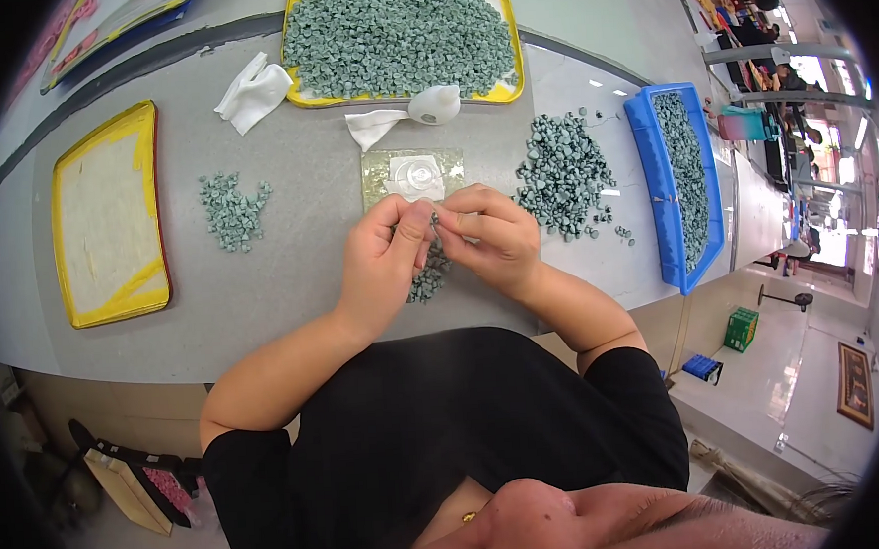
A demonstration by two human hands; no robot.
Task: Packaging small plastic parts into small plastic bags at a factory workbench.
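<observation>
Head camera view: a worker in a black short-sleeved top bends over a grey table [302, 202], both hands brought together at chest height above its near edge. The left hand [384, 262] is curled, thumb against forefinger; the right hand [497, 237] meets it tip to tip, its fingers bent inward. Between them, nearly hidden, sits a small green piece [435, 218], apparently pinched from both sides, though which hand bears the firmer grip cannot be told.

The step in hand looks to be close finger work on that single piece. The next move would seem to call for a steady pinch and small turns of the fingertips, with care not to drop it among its lookalikes. The piece itself shows only as a dark greenish speck; its shape and finish are too small and too covered to read.

Just below the hands lies a pile of grey-green pieces [428, 283]. Beyond them, a translucent square pad [375, 168] carries a clear round dish [417, 178] on white paper. A small heap [233, 213] of pale green pieces lies to the left, a larger, darker and glossier heap [566, 175] to the right. More pieces fill a yellow-rimmed tray [520, 57] at the far side and a blue bin [659, 188] at far right. Near the tray rests a white bulb-shaped object [435, 106], beside a white cloth [372, 128].
</observation>
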